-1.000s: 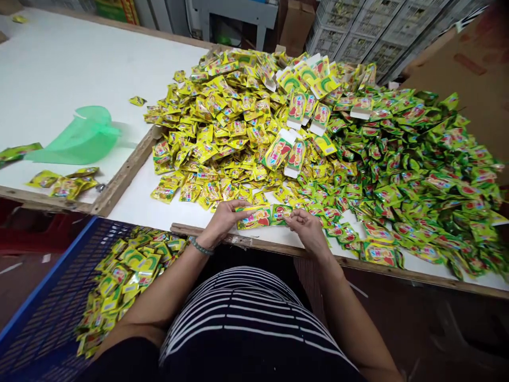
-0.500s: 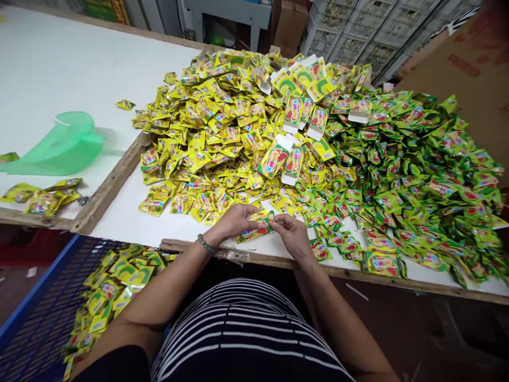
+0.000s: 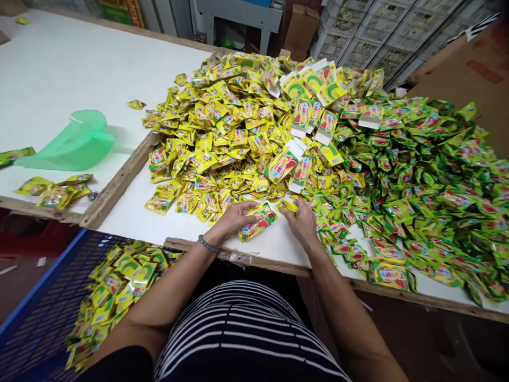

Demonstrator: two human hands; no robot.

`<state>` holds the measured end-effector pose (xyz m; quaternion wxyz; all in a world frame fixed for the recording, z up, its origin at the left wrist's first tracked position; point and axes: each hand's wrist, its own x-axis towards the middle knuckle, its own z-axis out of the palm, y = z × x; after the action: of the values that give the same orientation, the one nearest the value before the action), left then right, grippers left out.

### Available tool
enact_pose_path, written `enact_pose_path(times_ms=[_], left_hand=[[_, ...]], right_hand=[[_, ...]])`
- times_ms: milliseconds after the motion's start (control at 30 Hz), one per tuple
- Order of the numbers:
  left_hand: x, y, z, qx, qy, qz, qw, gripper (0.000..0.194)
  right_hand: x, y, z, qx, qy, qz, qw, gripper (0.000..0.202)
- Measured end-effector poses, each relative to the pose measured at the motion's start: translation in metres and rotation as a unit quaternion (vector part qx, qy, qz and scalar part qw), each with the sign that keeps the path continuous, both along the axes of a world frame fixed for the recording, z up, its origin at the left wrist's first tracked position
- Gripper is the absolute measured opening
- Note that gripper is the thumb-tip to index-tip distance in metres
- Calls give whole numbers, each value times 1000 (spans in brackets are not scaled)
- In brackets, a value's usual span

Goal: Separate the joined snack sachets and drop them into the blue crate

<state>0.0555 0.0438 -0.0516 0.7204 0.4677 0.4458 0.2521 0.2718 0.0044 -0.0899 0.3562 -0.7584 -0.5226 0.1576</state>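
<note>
My left hand [image 3: 234, 218] is closed on a small flat candy box [image 3: 258, 222], yellow and green with watermelon pictures, tilted just above the table's front edge. Close to the box's right end, my right hand [image 3: 303, 224] pinches a small yellow candy packet [image 3: 287, 207]. Beyond both hands spreads a heap of yellow packets [image 3: 214, 114]. It runs into a heap of green packets [image 3: 413, 170] on the right. Several open boxes [image 3: 284, 164] with white flaps lie on top of the yellow heap.
A blue crate [image 3: 47, 284] full of filled boxes [image 3: 119, 286] stands below the table at left. A wooden strip [image 3: 119, 183] divides the white tabletop. Left of it lie a green plastic scoop [image 3: 75, 143] and loose packets [image 3: 59, 193]. Grey crates [image 3: 353, 45] are stacked behind.
My right hand has moved from the box's end to the right, and a yellow packet now shows in its fingers. The box has turned a little in my left hand. The view has shifted slightly.
</note>
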Motion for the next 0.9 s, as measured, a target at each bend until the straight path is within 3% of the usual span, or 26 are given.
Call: enact_pose_path(times_ms=[133,200,433,633,900], left_hand=[[-1,0,-4,24,-3,4,1000,54],[0,-1,-3,30,-17,-7,999,53],[-1,-5,5,-3,-53,-51,997,51],[1,-6,2,8,-53,-62,997,50],[3,-6,2,53,-25,-63,996,45]], right_hand=[[0,-10,14,17,245,35,969,43],[-4,-12,22,21,309,82,947,42],[-14,-12,37,19,129,165,978,28],[-13,-5,45,-60,146,264,951,25],[-7,3,57,-117,93,274,950,23]])
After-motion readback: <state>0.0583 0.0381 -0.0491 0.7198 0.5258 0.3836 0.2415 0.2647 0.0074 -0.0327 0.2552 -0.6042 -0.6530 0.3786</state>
